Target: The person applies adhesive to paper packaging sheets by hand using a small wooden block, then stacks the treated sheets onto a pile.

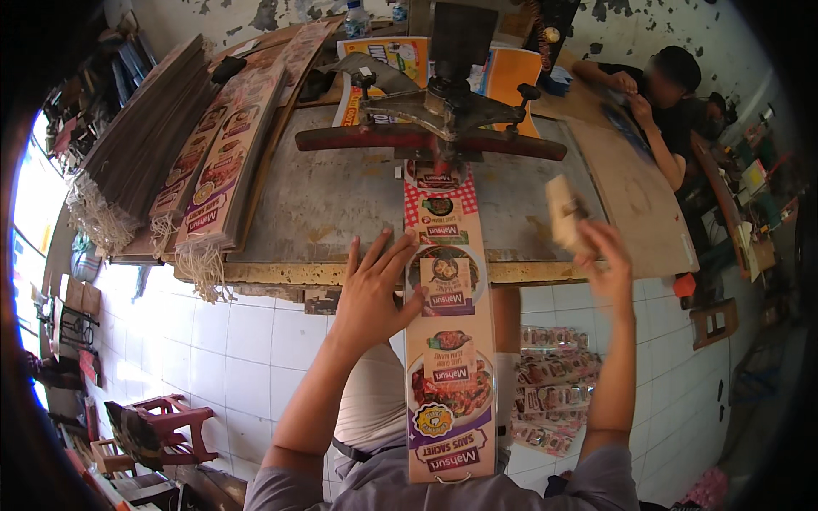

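A long printed cardboard strip [451, 341] with food pictures runs from under a metal press [443, 119] down toward my lap. A looped cord shows at its near end. My left hand [379, 285] rests open, fingers spread, on the table edge and the strip's left side, the thumb lying over the print. Off to the right of the strip, my right hand [607, 255] is raised and blurred, closed on a tan block-like piece [564, 217] with a dark mark. The strip's far end is hidden beneath the press's dark red bar.
Stacks of printed strips [228, 170] with cord ends lie at the table's left. More wrapped printed packs [554, 387] are on the tiled floor at right. A co-worker [665, 94] sits at the far right. A red stool [175, 426] stands at lower left.
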A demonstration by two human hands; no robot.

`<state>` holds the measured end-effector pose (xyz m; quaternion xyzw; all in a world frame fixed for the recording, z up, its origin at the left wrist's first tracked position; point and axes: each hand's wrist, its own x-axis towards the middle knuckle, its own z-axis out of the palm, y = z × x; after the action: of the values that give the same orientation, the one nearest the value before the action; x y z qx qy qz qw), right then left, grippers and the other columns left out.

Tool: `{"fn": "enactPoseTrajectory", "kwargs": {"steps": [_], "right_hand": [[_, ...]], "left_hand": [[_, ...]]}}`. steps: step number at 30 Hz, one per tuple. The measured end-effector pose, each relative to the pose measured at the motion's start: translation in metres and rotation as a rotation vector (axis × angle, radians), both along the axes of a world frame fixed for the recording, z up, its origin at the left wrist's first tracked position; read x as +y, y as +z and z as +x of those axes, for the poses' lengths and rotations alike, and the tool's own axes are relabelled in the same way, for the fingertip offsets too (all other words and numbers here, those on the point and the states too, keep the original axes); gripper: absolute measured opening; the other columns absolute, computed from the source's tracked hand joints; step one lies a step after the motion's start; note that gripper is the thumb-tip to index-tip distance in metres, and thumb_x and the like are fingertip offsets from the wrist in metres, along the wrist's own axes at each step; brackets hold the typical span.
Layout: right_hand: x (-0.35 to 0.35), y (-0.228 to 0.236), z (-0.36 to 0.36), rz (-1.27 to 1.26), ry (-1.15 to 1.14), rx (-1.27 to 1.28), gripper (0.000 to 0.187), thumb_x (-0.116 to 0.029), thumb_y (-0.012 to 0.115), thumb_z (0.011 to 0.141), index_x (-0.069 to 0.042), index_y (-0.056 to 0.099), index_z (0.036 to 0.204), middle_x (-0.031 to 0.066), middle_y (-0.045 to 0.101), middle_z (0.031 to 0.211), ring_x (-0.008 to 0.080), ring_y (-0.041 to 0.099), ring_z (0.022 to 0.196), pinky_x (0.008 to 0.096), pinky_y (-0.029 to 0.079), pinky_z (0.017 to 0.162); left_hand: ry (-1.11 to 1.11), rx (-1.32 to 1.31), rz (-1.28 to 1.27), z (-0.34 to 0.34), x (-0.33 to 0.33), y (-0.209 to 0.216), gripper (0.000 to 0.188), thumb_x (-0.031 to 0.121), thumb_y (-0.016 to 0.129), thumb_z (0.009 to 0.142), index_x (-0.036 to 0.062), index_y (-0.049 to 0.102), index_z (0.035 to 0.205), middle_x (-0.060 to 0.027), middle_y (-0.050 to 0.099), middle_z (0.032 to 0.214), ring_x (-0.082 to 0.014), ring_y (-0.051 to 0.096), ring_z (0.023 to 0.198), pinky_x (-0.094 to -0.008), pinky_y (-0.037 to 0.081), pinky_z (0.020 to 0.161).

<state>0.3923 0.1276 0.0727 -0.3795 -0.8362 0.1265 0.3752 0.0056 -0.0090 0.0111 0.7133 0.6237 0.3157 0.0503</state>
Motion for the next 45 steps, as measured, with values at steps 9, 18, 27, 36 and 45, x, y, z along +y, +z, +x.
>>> {"fn": "enactPoseTrajectory", "kwargs": {"steps": [9, 18, 27, 36, 45], "right_hand": [[-0.053, 0.002, -0.127, -0.011, 0.407, -0.054, 0.060, 0.001, 0.086, 0.086, -0.007, 0.072, 0.145, 0.0094, 0.065, 0.144, 0.0336, 0.066, 0.128, 0.0456, 0.058, 0.107], [0.028, -0.030, -0.189, 0.097, 0.309, -0.136, 0.047, -0.005, 0.079, 0.097, -0.005, 0.070, 0.143, 0.0089, 0.065, 0.142, 0.0341, 0.065, 0.128, 0.0476, 0.056, 0.108], [0.050, -0.038, -0.199, 0.131, 0.297, -0.118, 0.052, 0.000, 0.080, 0.092, -0.008, 0.071, 0.143, 0.0097, 0.065, 0.145, 0.0346, 0.064, 0.133, 0.0468, 0.056, 0.110], [0.048, -0.042, -0.198, 0.084, 0.298, -0.074, 0.046, -0.003, 0.080, 0.094, -0.006, 0.073, 0.139, 0.0091, 0.065, 0.145, 0.0340, 0.063, 0.134, 0.0474, 0.054, 0.113], [0.048, -0.046, -0.198, 0.073, 0.307, 0.017, 0.042, -0.011, 0.083, 0.097, -0.005, 0.073, 0.137, 0.0109, 0.067, 0.144, 0.0352, 0.065, 0.131, 0.0459, 0.056, 0.110]], "left_hand": [[-0.011, -0.020, 0.014, 0.000, 0.003, -0.003, 0.067, 0.034, 0.076, 0.096, 0.0082, 0.061, 0.156, -0.0091, 0.059, 0.167, -0.0390, 0.042, 0.163, -0.0654, 0.016, 0.137], [-0.017, -0.026, 0.046, -0.001, 0.002, -0.003, 0.066, 0.032, 0.076, 0.094, 0.0071, 0.063, 0.154, -0.0105, 0.061, 0.165, -0.0398, 0.044, 0.161, -0.0660, 0.018, 0.137], [-0.018, -0.029, 0.046, -0.001, 0.003, -0.002, 0.067, 0.031, 0.077, 0.093, 0.0056, 0.063, 0.154, -0.0122, 0.063, 0.162, -0.0408, 0.044, 0.161, -0.0679, 0.017, 0.136], [-0.018, -0.029, 0.032, -0.001, 0.002, -0.002, 0.067, 0.032, 0.077, 0.093, 0.0058, 0.063, 0.154, -0.0110, 0.062, 0.163, -0.0401, 0.044, 0.161, -0.0678, 0.016, 0.136], [-0.015, -0.026, 0.015, -0.002, 0.001, -0.001, 0.067, 0.032, 0.076, 0.095, 0.0068, 0.062, 0.155, -0.0102, 0.061, 0.164, -0.0397, 0.043, 0.161, -0.0665, 0.016, 0.137]]}}
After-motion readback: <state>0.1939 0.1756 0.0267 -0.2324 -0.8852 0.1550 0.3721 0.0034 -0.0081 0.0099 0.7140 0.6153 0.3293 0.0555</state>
